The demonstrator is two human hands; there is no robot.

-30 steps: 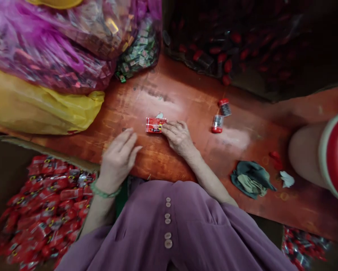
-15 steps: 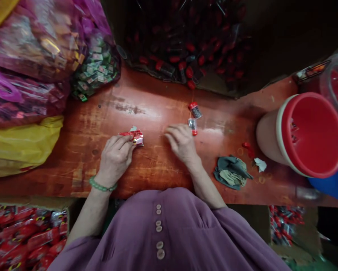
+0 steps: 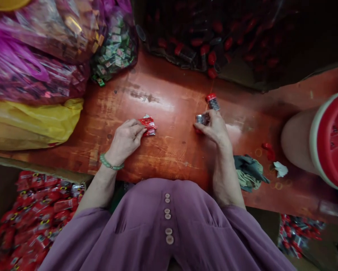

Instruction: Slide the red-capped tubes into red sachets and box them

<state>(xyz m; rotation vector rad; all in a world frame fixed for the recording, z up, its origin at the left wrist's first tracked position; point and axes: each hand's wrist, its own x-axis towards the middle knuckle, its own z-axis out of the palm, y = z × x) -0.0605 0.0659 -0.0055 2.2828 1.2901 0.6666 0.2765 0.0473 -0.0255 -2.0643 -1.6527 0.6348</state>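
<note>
My left hand (image 3: 128, 136), with a green bead bracelet (image 3: 111, 162) at the wrist, pinches a small red printed packet (image 3: 149, 126) low over the wooden table. A scrap of something pale shows at the packet's far edge. To the right, my right hand (image 3: 214, 127) has its thumb and fingers around a small clear jar (image 3: 200, 120) with dark contents; its red lid points toward me and is partly covered by the thumb. Just beyond those fingers lies a second red-lidded jar (image 3: 212, 101) on its side.
Bulging plastic bags (image 3: 64, 79) of small packets and a yellow bag (image 3: 36, 124) fill the left. A dark carton (image 3: 242, 75) of red-lidded jars stands behind. A red-topped bucket (image 3: 299, 135), cloth (image 3: 249, 173) and rubber bands are at right. Red packets (image 3: 41, 210) fill a box lower left.
My right hand has moved right and closed around the nearer jar. My left hand keeps the packet, which now shows more of its red face. The view has shifted.
</note>
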